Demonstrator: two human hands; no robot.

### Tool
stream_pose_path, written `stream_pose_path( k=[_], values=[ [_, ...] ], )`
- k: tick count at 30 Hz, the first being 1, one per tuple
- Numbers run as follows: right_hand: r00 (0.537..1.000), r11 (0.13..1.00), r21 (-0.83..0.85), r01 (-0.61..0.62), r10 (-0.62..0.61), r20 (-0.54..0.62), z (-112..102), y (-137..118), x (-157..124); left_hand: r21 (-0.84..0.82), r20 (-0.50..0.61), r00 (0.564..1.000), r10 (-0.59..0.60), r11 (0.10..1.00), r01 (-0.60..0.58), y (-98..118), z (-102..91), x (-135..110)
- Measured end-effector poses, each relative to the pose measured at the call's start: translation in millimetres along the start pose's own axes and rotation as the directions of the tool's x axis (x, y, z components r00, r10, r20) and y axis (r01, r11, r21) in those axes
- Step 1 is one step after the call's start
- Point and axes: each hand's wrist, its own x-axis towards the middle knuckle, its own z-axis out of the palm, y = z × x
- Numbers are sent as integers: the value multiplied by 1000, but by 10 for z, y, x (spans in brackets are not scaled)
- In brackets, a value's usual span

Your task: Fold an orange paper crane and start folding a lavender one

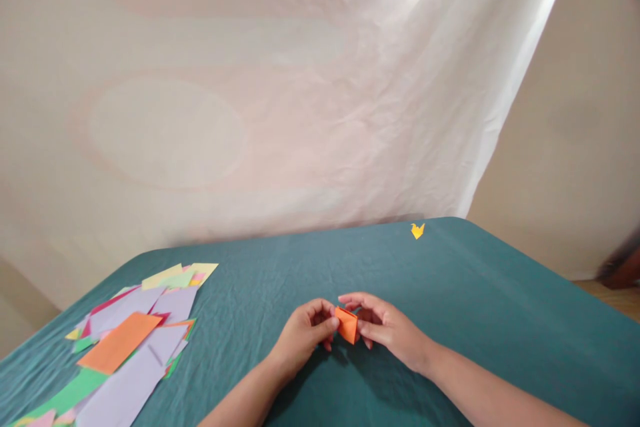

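A small folded piece of orange paper [347, 325] is held up between my two hands, just above the cloth near the front middle of the table. My left hand [311, 328] pinches its left edge between thumb and fingers. On the other side, my right hand [383, 325] grips the right edge with its thumb and fingertips, the index finger curved over the top. The paper has several layers, with a fold line along its upper edge. Some fingertips behind it are hidden.
Loose coloured paper sheets [130, 387] lie in a spread heap at the left. At the far right edge rests a small folded yellow paper figure [418, 231]. A dark green cloth [480, 307] covers the table, and a pale curtain [280, 113] hangs behind it.
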Motion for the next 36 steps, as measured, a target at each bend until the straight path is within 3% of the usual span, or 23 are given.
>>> stream_pose_path(
  k=[8, 13, 16, 20, 24, 32, 36],
  values=[
    [999, 995, -93, 40, -39, 6, 46, -111, -17, 9, 19, 998, -64, 998, 63, 14, -1, -7],
    [998, 996, -72, 46, -49, -39, 34, -13, 0, -67, 4, 999, -53, 996, 53, 16, -20, -5],
    [999, 999, -31, -9, 8, -38, 8, 54, 13, -121, 22, 998, -57, 991, 60, 14, -30, -19],
    [998, 998, 35, -52, 53, -37, -20, 107, 24, -152, 48, 999, -3, 988, 10, 22, -15, -32],
    [999, 999, -7, -51, 51, 1, -21, 96, 16, -141, 62, 997, 35, 990, -25, 25, 24, -23],
    [993, 994, -61, 91, -95, -68, -9, 77, 18, -119, 2, 1000, -4, 993, 4, -25, 29, 4],
    [990, 987, -126, 96, -108, -86, -5, 69, 21, -143, 0, 1000, 4, 990, -4, -22, 7, 8]
  ],
)
